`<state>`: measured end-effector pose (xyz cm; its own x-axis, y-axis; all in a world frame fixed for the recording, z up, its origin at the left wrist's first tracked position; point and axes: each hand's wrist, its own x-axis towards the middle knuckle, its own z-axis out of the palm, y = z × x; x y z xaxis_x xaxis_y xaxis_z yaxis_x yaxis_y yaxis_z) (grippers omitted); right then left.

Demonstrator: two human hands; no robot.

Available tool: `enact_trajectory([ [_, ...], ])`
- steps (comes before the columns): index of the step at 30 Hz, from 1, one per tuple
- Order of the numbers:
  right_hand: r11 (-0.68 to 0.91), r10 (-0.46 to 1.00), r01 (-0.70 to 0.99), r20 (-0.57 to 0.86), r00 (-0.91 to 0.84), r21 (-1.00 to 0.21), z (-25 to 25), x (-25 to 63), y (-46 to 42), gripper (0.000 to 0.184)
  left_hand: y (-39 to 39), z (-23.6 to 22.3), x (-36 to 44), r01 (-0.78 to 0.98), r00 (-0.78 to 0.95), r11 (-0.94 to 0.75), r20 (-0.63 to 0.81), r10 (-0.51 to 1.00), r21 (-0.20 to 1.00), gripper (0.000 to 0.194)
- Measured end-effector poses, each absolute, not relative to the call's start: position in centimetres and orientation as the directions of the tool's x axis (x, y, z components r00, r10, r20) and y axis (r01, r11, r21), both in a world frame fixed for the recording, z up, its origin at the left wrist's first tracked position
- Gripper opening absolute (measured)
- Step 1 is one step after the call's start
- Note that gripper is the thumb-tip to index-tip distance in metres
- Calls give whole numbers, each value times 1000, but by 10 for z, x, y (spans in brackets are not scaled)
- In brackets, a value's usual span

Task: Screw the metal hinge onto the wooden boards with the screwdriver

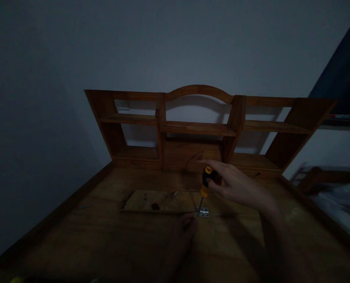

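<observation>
My right hand [226, 179] is wrapped round the yellow and black handle of a screwdriver [204, 191]. The shaft slants down and its tip meets a small metal hinge [203, 212]. That hinge lies where a wooden board [163, 201] and a second, lighter board [222, 237] come together on the desk. Close to the hinge's left side, my left hand [186, 228] has its fingers bent and pinched near the screwdriver tip; deep shadow hides whatever they hold.
The wooden desk top [98, 232] carries a shelf unit [197, 127] along its back, against the wall. Small hardware pieces lie on the long board. A thin metal item [83, 206] rests on the left. A wall socket [122, 104] shows behind the shelves.
</observation>
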<state>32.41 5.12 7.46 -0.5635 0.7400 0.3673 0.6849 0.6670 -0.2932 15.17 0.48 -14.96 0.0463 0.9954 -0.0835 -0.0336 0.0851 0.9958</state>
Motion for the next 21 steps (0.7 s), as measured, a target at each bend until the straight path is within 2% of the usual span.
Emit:
enact_trajectory([
  [6,735,676,598,424,-603,-320,74,323,52,42,7,-151,151,18,2,61,-61,998,998,38],
  [11,794,607,513,407,-682,-326,76,331,51,53,6,-153,151,-3,-11,23,-23,1000,1000,40],
  [17,769,639,541,382,-667,-342,75,342,55,53,7,-158,151,77,-95,-27,34,995,997,52],
  [21,791,612,522,412,-675,-319,75,342,57,44,5,-153,151,119,-70,-87,95,993,989,47],
])
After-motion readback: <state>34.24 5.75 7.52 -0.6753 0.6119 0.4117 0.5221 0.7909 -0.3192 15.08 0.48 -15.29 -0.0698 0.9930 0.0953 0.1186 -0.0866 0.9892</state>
